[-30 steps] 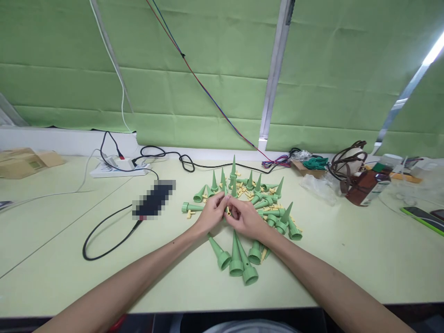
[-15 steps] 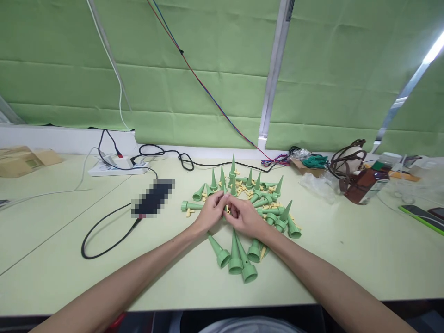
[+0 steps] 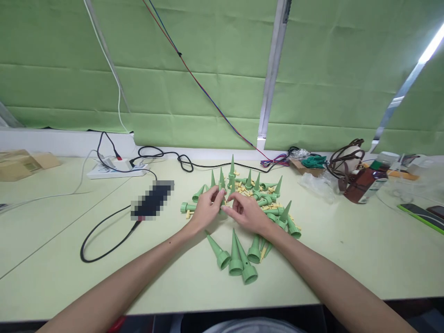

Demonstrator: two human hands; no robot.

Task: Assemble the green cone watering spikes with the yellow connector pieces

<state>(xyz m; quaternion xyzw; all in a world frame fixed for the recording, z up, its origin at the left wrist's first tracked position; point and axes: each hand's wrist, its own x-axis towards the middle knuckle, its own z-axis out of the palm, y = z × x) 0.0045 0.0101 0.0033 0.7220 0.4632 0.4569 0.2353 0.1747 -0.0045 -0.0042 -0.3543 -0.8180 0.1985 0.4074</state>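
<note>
A pile of green plastic cone spikes [image 3: 263,199] and small yellow plugs [image 3: 239,186] lies in the middle of the pale table [image 3: 347,249]. My left hand [image 3: 204,210] and my right hand [image 3: 244,212] meet above the pile's near side. Their fingertips pinch together around a green cone [image 3: 222,201] with a small yellow piece at it. Three more green cones [image 3: 237,256] lie side by side just in front of my hands. Another green part [image 3: 189,208] lies left of my left hand.
A blurred dark device [image 3: 152,200] with a black cable [image 3: 100,231] lies left of the pile. A white power strip [image 3: 116,170] sits at the back left, a cardboard box [image 3: 21,163] far left. Bags, a brown strap [image 3: 347,159] and a phone [image 3: 421,213] crowd the right side.
Both hands have shifted slightly away from me, towards the pile. The pinched parts went with them. The view has tilted a little.
</note>
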